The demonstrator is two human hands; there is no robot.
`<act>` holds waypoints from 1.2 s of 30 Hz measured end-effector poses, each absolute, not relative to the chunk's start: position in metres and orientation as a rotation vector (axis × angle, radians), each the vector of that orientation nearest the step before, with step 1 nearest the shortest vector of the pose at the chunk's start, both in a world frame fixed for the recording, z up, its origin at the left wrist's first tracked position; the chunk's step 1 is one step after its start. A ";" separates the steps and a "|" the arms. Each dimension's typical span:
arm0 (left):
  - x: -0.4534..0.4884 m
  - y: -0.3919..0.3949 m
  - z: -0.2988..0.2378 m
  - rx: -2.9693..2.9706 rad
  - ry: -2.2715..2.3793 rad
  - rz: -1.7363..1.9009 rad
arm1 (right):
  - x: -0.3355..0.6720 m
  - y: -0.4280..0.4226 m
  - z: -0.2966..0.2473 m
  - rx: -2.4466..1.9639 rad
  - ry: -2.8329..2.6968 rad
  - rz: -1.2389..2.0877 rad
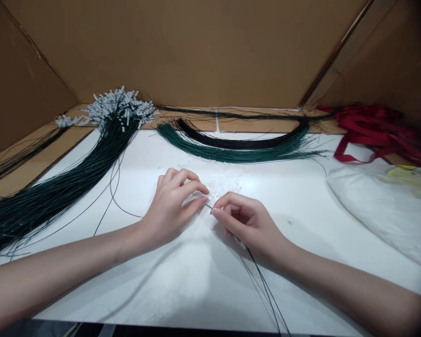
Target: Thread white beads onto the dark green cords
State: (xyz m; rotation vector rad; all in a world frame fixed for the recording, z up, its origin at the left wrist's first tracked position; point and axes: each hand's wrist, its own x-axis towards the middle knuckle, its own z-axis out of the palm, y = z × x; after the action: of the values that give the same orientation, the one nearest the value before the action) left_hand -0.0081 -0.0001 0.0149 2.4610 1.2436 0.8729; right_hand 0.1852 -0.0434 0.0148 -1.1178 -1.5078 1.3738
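Thin dark green wires (263, 279) run from beneath my right hand (243, 217) down past the front edge of the board. Thumb and forefinger of that hand pinch the wires close to their upper end. My left hand (178, 199) meets the same short end from the left, its thumb and forefinger nearly together at the wire tip. Whether a bead sits between those fingertips is hidden. Small white beads (219, 189) lie scattered on the white board (182, 285) just behind both hands.
At left lies a thick bundle of green wires (73, 173) topped with white beads (121, 107). Curved bundles of green wire (228, 153) and black wire (238, 142) rest at the back. Red ribbon (368, 126) and a clear plastic bag (386, 206) are at right. Cardboard walls (189, 51) enclose the board.
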 end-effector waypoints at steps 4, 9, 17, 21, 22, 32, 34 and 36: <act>-0.008 0.001 0.012 2.474 1.290 0.788 | 0.184 -0.044 0.014 -1.127 -1.499 1.389; -0.008 0.003 0.013 2.477 1.293 0.760 | 0.185 -0.044 0.014 -1.128 -1.504 1.395; -0.008 0.002 0.012 2.494 1.285 0.752 | 0.186 -0.042 0.015 -1.133 -1.506 1.391; -0.008 0.002 0.014 2.477 1.241 0.764 | 0.185 -0.043 0.016 -1.132 -1.498 1.398; -0.008 0.002 0.015 2.453 1.199 0.799 | 0.185 -0.044 0.016 -1.134 -1.494 1.401; -0.017 0.000 0.013 1.956 0.792 0.972 | 0.186 -0.043 0.017 -1.107 -1.395 1.448; -0.018 0.001 0.013 1.879 0.775 0.971 | 0.186 -0.043 0.017 -1.105 -1.385 1.446; -0.018 0.002 0.013 1.824 0.747 0.972 | 0.186 -0.044 0.017 -1.105 -1.368 1.455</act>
State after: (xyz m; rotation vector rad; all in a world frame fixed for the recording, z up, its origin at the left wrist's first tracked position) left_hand -0.0177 0.0016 0.0126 1.8240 0.7469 0.9720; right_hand 0.1863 -0.0437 0.0168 -1.1048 -1.3681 1.4550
